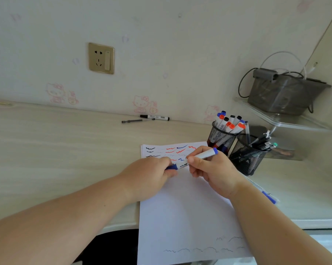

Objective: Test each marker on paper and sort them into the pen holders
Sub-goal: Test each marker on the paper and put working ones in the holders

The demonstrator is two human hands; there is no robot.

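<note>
A white marker with blue ends lies slanted between both hands above the paper. My left hand pinches its blue cap end, and my right hand grips the barrel. The sheet carries black, red and blue scribbles near its far edge and faint grey ones near the front. Two black mesh pen holders stand at the right: the left holder is packed with white markers with red, blue and black caps, and the right holder holds dark pens.
A black-capped marker and a thin dark pen lie by the wall. Another blue marker lies right of my right wrist. A grey basket with cables sits on a clear shelf at the far right. The desk edge runs near me.
</note>
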